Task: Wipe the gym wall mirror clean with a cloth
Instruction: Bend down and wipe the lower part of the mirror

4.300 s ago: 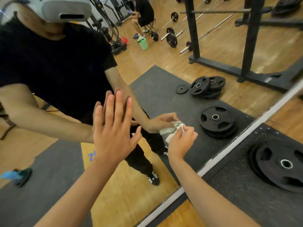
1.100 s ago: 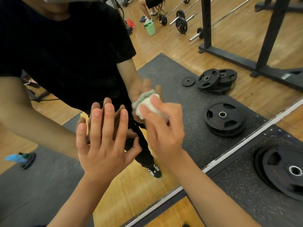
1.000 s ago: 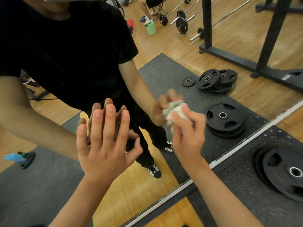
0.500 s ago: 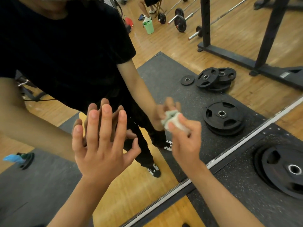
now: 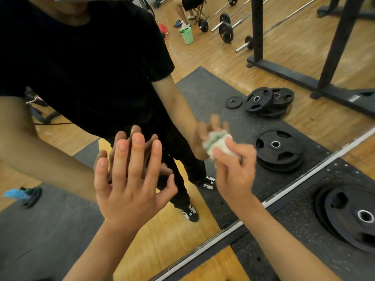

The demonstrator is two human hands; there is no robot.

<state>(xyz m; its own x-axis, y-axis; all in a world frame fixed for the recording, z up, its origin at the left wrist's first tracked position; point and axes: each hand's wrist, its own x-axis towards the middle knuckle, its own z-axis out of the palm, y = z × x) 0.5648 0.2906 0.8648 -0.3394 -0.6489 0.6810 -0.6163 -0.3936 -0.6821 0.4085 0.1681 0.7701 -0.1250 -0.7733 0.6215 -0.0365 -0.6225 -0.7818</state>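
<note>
Hard stop ahead is the mirror point(image 5: 203, 94). Left grip point(image 5: 129, 187) lies flat on the glass, fingers spread. Right grip point(image 5: 233, 171) holds the bunched cloth point(image 5: 220, 146) against the glass just to its right. The gap between the 2 is narrow but passable. Free glass lies above and right of the cloth, and also left of and below the left grip. Lower limit is the metal frame strip point(image 5: 265, 203), running diagonally at floor level. Low right, 1 stack of weight plates point(image 5: 353, 216) sits on the rubber mat point(image 5: 294, 250) near the strip and blocks low passes there.
</note>
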